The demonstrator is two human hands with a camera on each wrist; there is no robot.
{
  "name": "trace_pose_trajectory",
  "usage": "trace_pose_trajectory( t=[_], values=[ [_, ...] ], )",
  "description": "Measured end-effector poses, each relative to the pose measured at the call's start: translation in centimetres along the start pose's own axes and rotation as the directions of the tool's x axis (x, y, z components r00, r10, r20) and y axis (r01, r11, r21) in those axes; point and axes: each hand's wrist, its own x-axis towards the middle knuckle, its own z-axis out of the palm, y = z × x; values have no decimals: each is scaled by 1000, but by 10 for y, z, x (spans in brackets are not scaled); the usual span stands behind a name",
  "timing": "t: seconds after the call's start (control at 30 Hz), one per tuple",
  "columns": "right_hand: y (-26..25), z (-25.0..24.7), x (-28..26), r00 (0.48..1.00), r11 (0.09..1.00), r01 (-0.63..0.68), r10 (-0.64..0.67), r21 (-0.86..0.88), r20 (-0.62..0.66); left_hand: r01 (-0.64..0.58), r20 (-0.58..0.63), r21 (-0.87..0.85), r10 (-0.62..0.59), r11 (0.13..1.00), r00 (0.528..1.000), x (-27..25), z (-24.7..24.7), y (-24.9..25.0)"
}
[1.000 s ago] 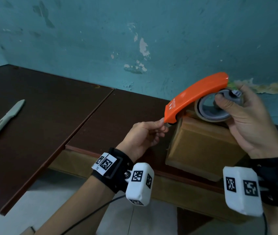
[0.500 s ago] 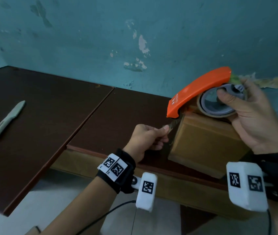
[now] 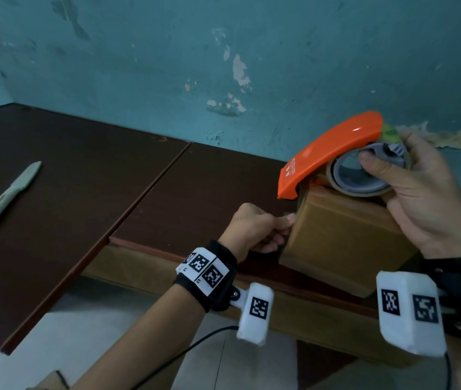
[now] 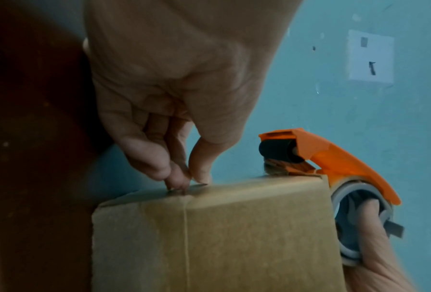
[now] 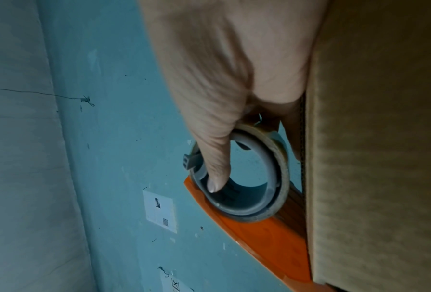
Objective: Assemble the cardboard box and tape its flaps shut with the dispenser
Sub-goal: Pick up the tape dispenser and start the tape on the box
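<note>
A closed brown cardboard box point(image 3: 344, 237) stands near the front edge of the dark table point(image 3: 195, 192). My right hand point(image 3: 420, 198) grips the orange tape dispenser point(image 3: 328, 153) by its grey roll core, thumb inside the ring point(image 5: 216, 177), and holds it on the box top point(image 5: 374, 138). The dispenser's front end point(image 4: 284, 152) sits at the top left edge of the box. My left hand point(image 3: 254, 229) pinches the free tape end point(image 4: 184, 187) between thumb and fingers against the box's left side point(image 4: 209, 227).
A grey-green knife point(image 3: 7, 195) lies on the left table panel. A seam point(image 3: 150, 190) runs between the two dark panels. The teal wall point(image 3: 223, 66) stands right behind the table. Pale floor point(image 3: 128, 319) shows below the front edge.
My left hand has drawn the tape end down from the dispenser's nose onto the box's left side. The dispenser has settled lower onto the box top.
</note>
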Motion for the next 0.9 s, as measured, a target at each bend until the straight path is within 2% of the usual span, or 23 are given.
trace_pose_trajectory(
  t=[0.33, 0.77, 0.9],
  values=[
    [0, -1, -1, 1000, 1000, -10, 10, 11, -10, 73, 66, 55, -77, 996, 995, 1, -8, 8],
    [1, -4, 1, 1000, 1000, -12, 12, -8, -11, 84, 54, 77, -89, 993, 995, 4, -11, 7],
    [2, -5, 1, 1000, 1000, -8, 8, -8, -9, 43, 37, 118, -47, 992, 998, 5, -5, 1]
  ],
)
